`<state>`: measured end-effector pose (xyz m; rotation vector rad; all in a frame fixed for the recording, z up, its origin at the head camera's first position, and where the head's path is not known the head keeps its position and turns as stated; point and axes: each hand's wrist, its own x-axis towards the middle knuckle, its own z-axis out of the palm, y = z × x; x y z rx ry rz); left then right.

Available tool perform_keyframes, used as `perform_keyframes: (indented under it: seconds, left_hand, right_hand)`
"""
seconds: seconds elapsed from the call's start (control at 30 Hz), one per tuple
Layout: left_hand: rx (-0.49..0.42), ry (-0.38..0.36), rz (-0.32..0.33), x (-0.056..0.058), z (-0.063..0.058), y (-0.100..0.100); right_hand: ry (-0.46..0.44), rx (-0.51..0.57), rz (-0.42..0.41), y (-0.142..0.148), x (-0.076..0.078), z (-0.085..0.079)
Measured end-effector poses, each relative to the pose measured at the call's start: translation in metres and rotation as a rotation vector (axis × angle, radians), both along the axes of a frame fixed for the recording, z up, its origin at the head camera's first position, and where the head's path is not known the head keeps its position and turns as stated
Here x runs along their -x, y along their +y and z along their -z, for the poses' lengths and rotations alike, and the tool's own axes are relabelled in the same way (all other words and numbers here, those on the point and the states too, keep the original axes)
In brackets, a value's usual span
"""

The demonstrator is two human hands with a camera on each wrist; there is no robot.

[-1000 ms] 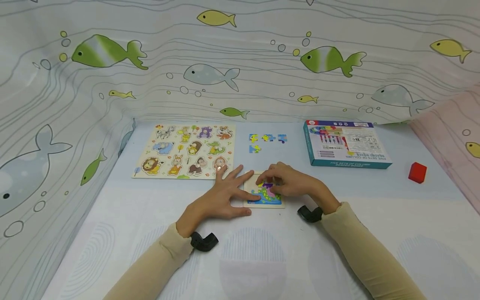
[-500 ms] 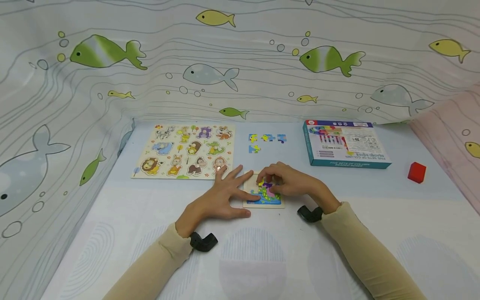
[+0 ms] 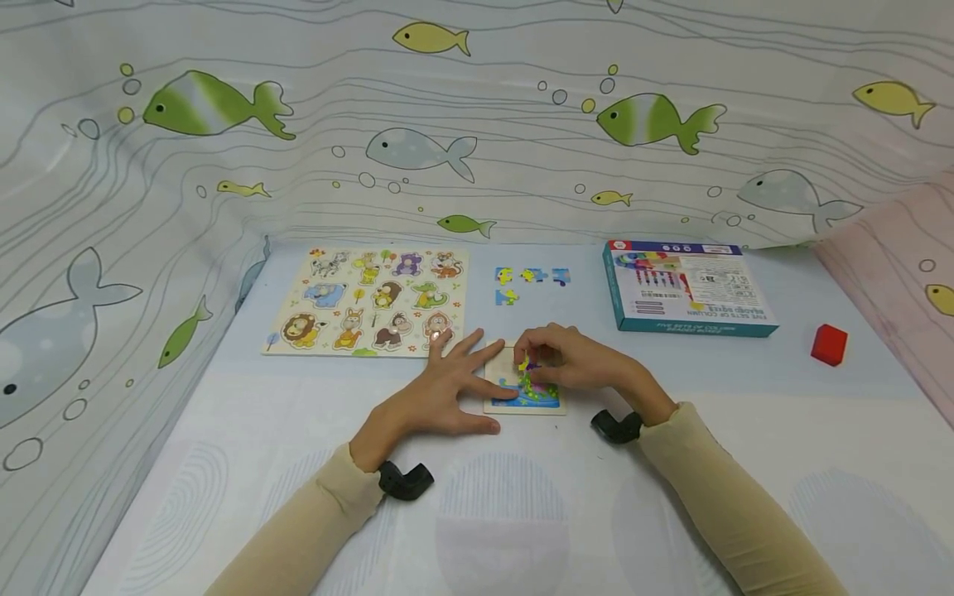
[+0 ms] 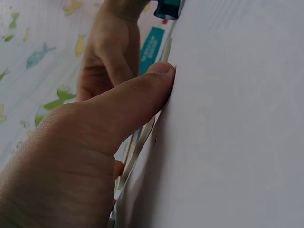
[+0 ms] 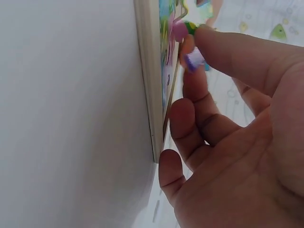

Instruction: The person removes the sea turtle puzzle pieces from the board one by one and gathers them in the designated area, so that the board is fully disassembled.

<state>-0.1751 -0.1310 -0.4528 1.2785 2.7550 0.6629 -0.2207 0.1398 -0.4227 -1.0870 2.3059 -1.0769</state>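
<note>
Your left hand (image 3: pixel 440 401) is spread wide, its index finger laid over the left side of the small jigsaw board (image 3: pixel 501 361) and the thumb just outside the near edge. Looks like an anchor to me: that reach seems meant to steady the board while the other hand works.

And over on the far right part, your right hand (image 3: pixel 577 360) comes in from above, thumb and forefinger pinching a puzzle piece (image 5: pixel 194 59) with purple on it. Fingertips hide much of it, so I can't tell whether it touches the board. Such a small grip probably suits fine turning.

The board sits flat on the table (image 3: pixel 492 513), right in front of you, easy for both hands. Its near part is filled with blue picture, its far left bare wood.

Just beyond lie the loose pieces (image 3: pixel 504 275), laid out face up, likely so you can read the shapes at a glance. Left of them, the animal board (image 3: pixel 398 351) lies flat; off right, the boxed set (image 3: pixel 693 290) and the red block (image 3: pixel 830 344) rest well apart, leaving your elbows room, I'd say.
</note>
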Motion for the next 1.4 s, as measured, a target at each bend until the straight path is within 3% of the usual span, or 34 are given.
perform_keyframes:
  seconds: [0.3, 0.53, 0.77, 0.9, 1.1, 1.27, 1.4]
  left_hand:
    - [0.025, -0.016, -0.019, 0.0, -0.001, 0.001]
    - [0.02, -0.006, -0.013, 0.0, -0.001, 0.001]
    - [0.024, -0.02, -0.026, -0.002, -0.001, 0.002]
    - [0.007, -0.028, -0.029, -0.002, -0.001, 0.002]
    - [-0.011, -0.038, -0.029, -0.002, 0.001, 0.002]
    - [-0.017, -0.031, -0.027, -0.002, 0.002, 0.003]
    - [-0.016, -0.038, -0.035, -0.001, 0.003, 0.003]
  right_hand:
    - [-0.071, 0.006, -0.001, -0.001, -0.001, -0.002]
    - [-0.122, -0.065, 0.034, 0.004, 0.002, 0.0]
    - [-0.162, -0.022, 0.047, 0.013, 0.008, -0.001]
    - [-0.166, 0.019, 0.106, 0.018, 0.011, -0.003]
    - [-0.14, 0.067, 0.261, 0.019, 0.018, 0.0]
    - [-0.11, 0.04, 0.368, 0.02, 0.033, 0.003]
    - [-0.101, -0.022, 0.399, 0.018, 0.05, 0.003]
